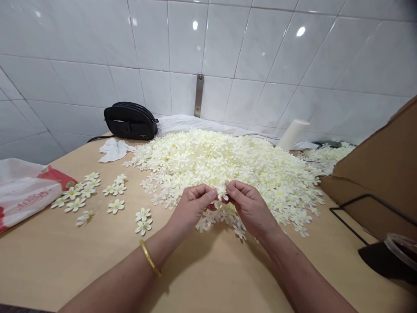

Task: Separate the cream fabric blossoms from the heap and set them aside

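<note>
My left hand (198, 201) and my right hand (249, 206) meet at the front of a big heap of pale artificial flowers (208, 154). Between the fingertips is a small white flower (222, 191), its petals pinched from both sides. Thumb and forefinger are closed on each hand; the other fingers curl underneath, partly hidden. Left of my left hand lie two loose flowers (143, 221). Farther left, several more loose flowers (75, 204) are scattered on the wooden table (208, 278).
A black bag (130, 121) and a crumpled white tissue (114, 150) are at back left. A red-and-white plastic bag (29, 191) lies at the left edge. To the right stand a cardboard box (374, 169), a black wire frame (352, 221) and a lidded cup (391, 256). A cream roll (292, 134) leans behind the heap.
</note>
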Motion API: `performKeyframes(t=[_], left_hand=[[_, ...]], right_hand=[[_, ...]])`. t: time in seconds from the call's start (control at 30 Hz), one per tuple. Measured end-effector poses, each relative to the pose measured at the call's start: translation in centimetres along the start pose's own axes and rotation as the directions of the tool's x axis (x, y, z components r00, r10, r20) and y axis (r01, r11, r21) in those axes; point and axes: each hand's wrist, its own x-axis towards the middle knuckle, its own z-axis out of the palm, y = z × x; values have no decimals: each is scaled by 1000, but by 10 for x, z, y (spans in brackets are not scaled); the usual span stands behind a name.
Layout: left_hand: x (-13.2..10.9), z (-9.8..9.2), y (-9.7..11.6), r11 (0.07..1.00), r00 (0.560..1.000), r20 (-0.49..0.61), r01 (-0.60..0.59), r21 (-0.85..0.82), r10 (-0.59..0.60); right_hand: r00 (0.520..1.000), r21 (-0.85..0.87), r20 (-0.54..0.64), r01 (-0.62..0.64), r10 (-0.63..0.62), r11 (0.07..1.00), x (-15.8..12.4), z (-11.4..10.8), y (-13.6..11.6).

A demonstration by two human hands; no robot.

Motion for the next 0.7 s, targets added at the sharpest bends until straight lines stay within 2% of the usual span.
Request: performKeyframes(t=[0.07,0.13,0.2,0.3,0.37,0.43,0.53,0.6,0.7], left_hand=[[1,-1,-2,1000,1000,-19,-7,-27,6],[2,-3,-3,996,999,-48,-2,-86,-2],[3,-3,-4,986,998,-56,12,-169,-22],[4,-4,-4,968,998,-40,31,-250,-42],[4,-3,-4,964,999,-39,25,-264,-36],[4,-3,-3,965,999,-43,7,-263,-19],[3,-1,-1,967,999,-37,-2,-253,-8],[2,-1,-1,971,999,-35,4,-240,-13],[2,-2,0,980,999,-48,1,-198,-11]], right_hand=[[999,-54,31,43,-41,998,-1,0,-2],[988,-200,46,157,-151,967,-4,1,-4],[946,-387,68,319,-318,865,-7,2,-6],[839,-582,151,503,-524,639,-10,4,-5],[793,-639,193,549,-578,539,-11,5,-3],[773,-670,219,563,-595,484,-11,4,-2],[766,-689,235,566,-598,454,-11,5,-2],[775,-688,224,555,-591,467,-11,5,-3],[826,-641,137,495,-547,587,-10,3,-5]])
